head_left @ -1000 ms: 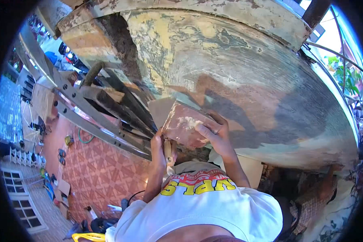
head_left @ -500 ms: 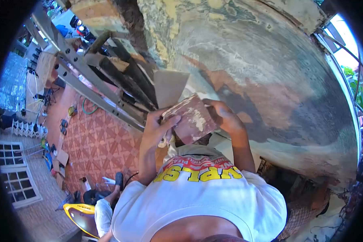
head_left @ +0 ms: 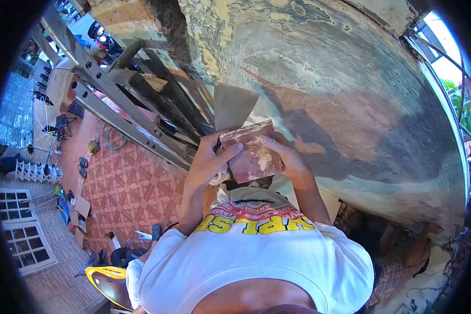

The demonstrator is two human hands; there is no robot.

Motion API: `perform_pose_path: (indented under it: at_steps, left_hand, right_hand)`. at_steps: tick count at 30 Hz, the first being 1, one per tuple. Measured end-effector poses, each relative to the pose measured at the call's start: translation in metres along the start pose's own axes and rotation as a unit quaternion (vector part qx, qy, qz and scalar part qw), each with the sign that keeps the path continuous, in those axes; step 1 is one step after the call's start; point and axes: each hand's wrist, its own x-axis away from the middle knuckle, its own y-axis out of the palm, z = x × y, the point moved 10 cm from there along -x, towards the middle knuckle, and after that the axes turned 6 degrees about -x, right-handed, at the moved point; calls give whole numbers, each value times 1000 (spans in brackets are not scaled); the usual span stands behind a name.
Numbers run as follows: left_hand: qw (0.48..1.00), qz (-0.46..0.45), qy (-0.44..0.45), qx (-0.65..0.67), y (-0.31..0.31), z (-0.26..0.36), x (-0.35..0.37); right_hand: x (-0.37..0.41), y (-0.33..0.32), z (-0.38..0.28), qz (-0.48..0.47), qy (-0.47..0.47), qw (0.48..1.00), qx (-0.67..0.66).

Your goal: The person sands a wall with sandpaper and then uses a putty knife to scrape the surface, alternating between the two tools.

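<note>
In front of my chest I hold a folded piece of reddish-brown sandpaper [head_left: 246,163], its face smeared with cream-coloured residue. My left hand [head_left: 208,161] is closed on its left side, thumb lying over the face. Behind the sheet a broad grey putty knife blade [head_left: 234,106] sticks up from the same hand; its handle is mostly hidden. My right hand [head_left: 293,161] grips the right side of the sandpaper, with a digit laid across the crusted patch. Past both hands stands a curved wall [head_left: 319,78] with grey, pinkish and yellow patches.
A metal ladder [head_left: 102,78] slants along the left, beside dark poles [head_left: 159,97]. Far below lies a red patterned tile floor [head_left: 125,183] with sandals and cardboard pieces. A yellow-edged object [head_left: 107,275] and another person's sleeve [head_left: 134,282] show at lower left.
My right hand has shifted from the sheet's outer edge onto its face. The sandpaper has turned more level, and the putty knife blade has moved slightly right in view.
</note>
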Motion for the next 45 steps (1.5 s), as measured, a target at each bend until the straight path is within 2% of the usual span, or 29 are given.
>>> perform_pose_path:
  at_steps: [2,3,5,6,8,9,11,12,14,15,17,19,20,24,26,27,31,32,33,34,35,36,37,38,39,40,42,44,45]
  left_hand:
    - [1000,16,-14,-3,-5,-2,-2]
    - [1000,10,-14,-4,-8,-9,-7]
    - [981,12,172,-93,-12,14,-16]
    - [980,3,176,-94,-13,18,-18]
    - [998,-8,47,-48,-20,1,-22]
    - [997,-17,52,-50,-20,3,-23]
    - [982,28,157,-103,-28,25,-26]
    - [980,16,169,-105,-25,29,-27]
    - [964,87,209,-142,-37,37,-24]
    - [964,85,203,-150,-40,34,-27]
    - [967,78,188,-154,-41,39,-25]
    - [978,79,118,-152,-46,28,-29]
    - [978,73,121,-153,-46,24,-32]
    - [967,81,207,-122,-54,39,-29]
    - [961,71,240,-120,-60,45,-26]
    - [967,50,226,-107,-64,38,-28]
    - [974,-14,216,-72,-75,17,-30]
    - [973,-17,218,-70,-80,14,-28]
    - [981,-30,171,-86,-84,2,-29]
    - [986,-42,123,-101,-85,-10,-30]
    - [987,-42,124,-98,-87,-12,-28]
    - [992,-40,92,-79,-90,-20,-28]
    - [996,-38,60,-61,-92,-28,-28]
    - [996,-38,61,-58,-91,-34,-27]
    - [991,-20,118,-65,-94,-32,-26]
    - [982,-2,178,-71,-97,-27,-25]
    - [982,2,178,-68,-97,-40,-27]
    - [982,2,177,-66,-98,-44,-25]
    - [994,-11,92,-65,-99,-58,-26]
  right_hand:
    - [4,-4,-4,87,-5,994,73]
    - [3,-2,-2,90,-10,993,70]
    - [2,2,-1,105,-25,993,51]
    - [1,3,-3,109,-33,992,49]
    - [3,10,6,98,10,995,26]
    - [-1,-6,18,103,0,994,25]
    - [-16,-41,51,58,-27,998,11]
    - [-14,-21,41,62,-44,997,13]
    - [-10,25,40,26,-13,979,-204]
    - [-13,22,43,26,-25,979,-202]
    - [-21,27,47,-45,-54,956,-284]
    - [-26,26,46,-17,-110,957,-269]
    - [-26,24,41,10,-156,954,-254]
    - [-28,29,34,11,-206,943,-262]
    - [-26,28,25,45,-221,922,-314]
    - [-22,38,6,49,-266,927,-260]
    - [9,18,-22,15,-360,908,-213]
    - [23,14,-31,85,-400,901,-140]
    - [35,11,-41,154,-435,885,-66]
    - [33,15,-47,154,-436,885,-61]
    - [50,12,-65,298,-493,811,107]
    - [70,21,-83,424,-522,690,268]
    - [67,23,-98,424,-522,688,271]
    - [77,40,-121,451,-560,602,348]
    - [87,62,-136,472,-588,507,418]
    - [88,73,-148,470,-590,505,419]
    - [99,135,-159,491,-623,254,554]
    - [98,141,-170,480,-648,228,546]
    - [99,145,-173,470,-668,205,539]
